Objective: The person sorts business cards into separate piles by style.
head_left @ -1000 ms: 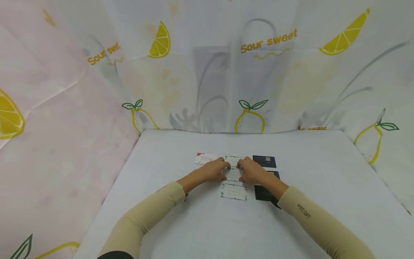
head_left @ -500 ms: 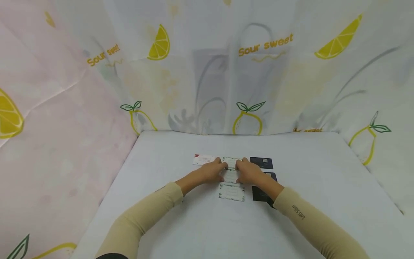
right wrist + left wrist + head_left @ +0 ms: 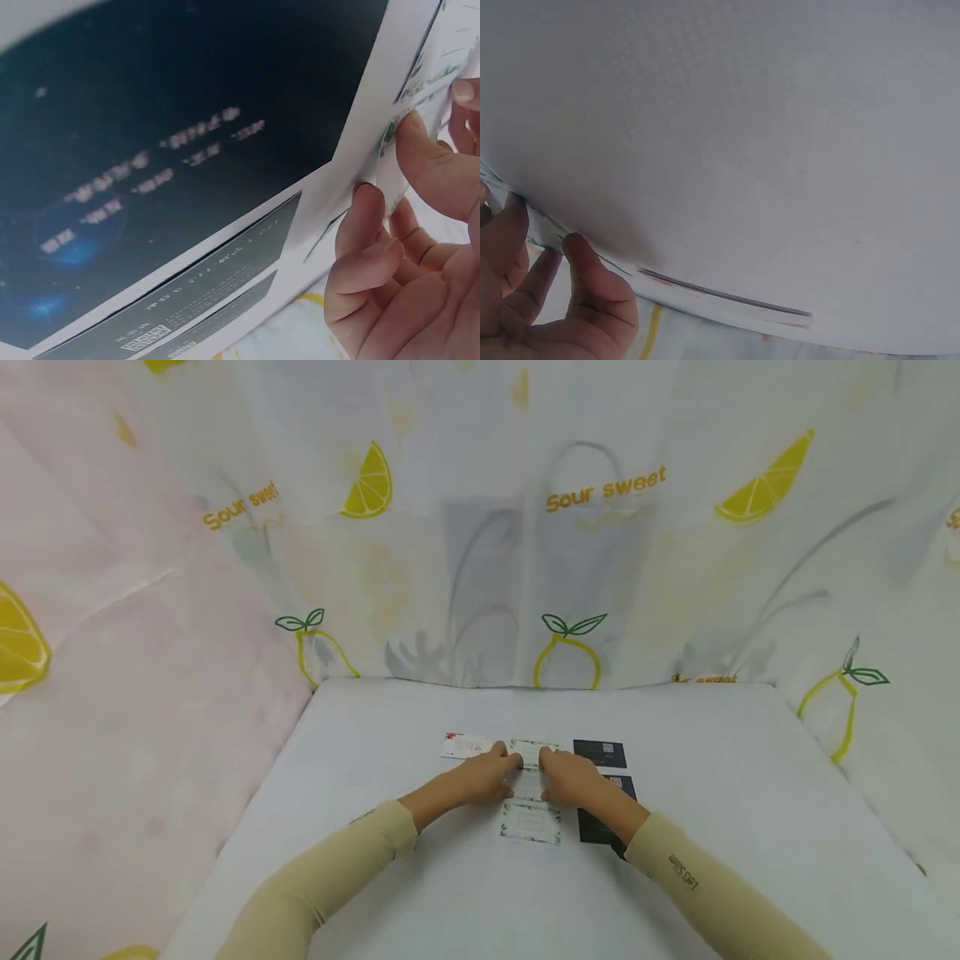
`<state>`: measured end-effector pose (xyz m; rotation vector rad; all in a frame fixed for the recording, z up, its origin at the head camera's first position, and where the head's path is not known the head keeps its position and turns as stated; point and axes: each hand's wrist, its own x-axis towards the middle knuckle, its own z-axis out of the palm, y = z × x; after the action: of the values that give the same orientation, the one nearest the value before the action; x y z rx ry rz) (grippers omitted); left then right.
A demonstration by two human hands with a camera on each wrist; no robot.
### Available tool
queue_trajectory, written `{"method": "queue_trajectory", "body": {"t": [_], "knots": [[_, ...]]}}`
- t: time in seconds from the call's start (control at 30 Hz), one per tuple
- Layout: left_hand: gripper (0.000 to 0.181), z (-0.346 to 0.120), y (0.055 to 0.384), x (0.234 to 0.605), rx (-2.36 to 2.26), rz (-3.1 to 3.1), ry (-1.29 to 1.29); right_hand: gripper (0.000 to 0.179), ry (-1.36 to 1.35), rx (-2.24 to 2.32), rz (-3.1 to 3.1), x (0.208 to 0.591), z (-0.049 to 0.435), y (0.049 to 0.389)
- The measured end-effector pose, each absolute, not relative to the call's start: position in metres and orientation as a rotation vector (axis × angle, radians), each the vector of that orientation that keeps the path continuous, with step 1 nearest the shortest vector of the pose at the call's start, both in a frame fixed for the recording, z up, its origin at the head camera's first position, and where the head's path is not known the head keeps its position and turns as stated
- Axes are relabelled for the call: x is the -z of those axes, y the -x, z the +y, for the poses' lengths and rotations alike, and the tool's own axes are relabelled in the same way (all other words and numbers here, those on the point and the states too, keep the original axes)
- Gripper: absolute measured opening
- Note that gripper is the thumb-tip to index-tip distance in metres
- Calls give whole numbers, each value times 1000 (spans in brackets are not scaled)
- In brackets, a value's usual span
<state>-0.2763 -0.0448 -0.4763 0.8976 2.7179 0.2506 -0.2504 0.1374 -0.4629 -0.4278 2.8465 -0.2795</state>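
Three white cards with leafy borders lie in a column on the table. My left hand [image 3: 486,775] and right hand [image 3: 576,778] hold the middle card [image 3: 528,785] from its two sides, thumbs toward the near edge and fingers toward the far edge. Beyond it lies the far leafy card [image 3: 529,749], partly behind my fingers; on the near side is the near leafy card [image 3: 531,824]. In the right wrist view, my right thumb and fingertips touch the white card's [image 3: 389,174] border. The left wrist view shows the left fingertips [image 3: 574,241] along a thin card edge.
A white card with red flowers [image 3: 462,746] lies left of the column. To its right sit dark cards: a far one [image 3: 592,753], a middle one partly under the right wrist, and a near one [image 3: 592,828]. A printed curtain [image 3: 480,568] rises behind the white table [image 3: 390,718].
The head view has tilted up slightly, so everything sits lower in it. Both hands stay at the middle card, and the right fingers have edged slightly inward over the far card.
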Motion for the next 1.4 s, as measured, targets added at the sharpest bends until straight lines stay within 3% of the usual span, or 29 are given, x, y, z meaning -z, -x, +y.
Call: {"method": "queue_trajectory", "body": {"t": [0.73, 1.07, 1.4], "knots": [[51, -44, 275, 474, -215, 2764, -927, 44, 437, 392, 2870, 469, 146, 254], [51, -53, 274, 476, -255, 2812, -1101, 13, 474, 807, 2774, 467, 161, 253], [67, -57, 282, 462, -217, 2860, -1231, 18, 437, 1109, 2666, 465, 174, 270]]}}
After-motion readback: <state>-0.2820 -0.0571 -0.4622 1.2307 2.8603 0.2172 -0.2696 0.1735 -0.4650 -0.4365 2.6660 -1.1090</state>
